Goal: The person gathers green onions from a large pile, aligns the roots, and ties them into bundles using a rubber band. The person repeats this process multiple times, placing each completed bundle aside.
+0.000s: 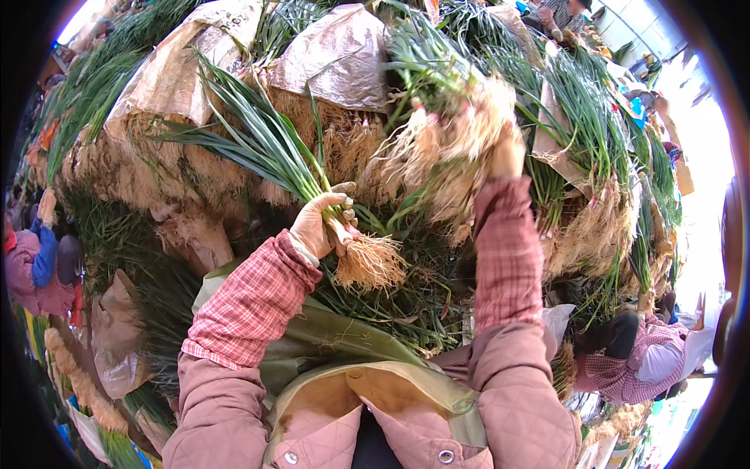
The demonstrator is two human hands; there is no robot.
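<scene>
My left hand (321, 225) is wrapped around the lower stems of a small bunch of green garlic plants (293, 167). Their long leaves point up and left, and the pale, bushy roots (370, 262) hang out below my fingers. Farther up and to the right, my right hand (507, 153) is blurred among the roots of another cluster of garlic plants (436, 120), itself partly blurred. My right fingers are hidden by the blur and the roots, so their grip is unclear. Both hands appear gloved.
Heaped garlic plants (222, 170) rise in front, roots facing me, partly under woven plastic sacks (334, 55). Loose leaves (404, 311) cover the ground before my green apron (328, 334). People sit nearby at left (44, 264) and right (638, 357).
</scene>
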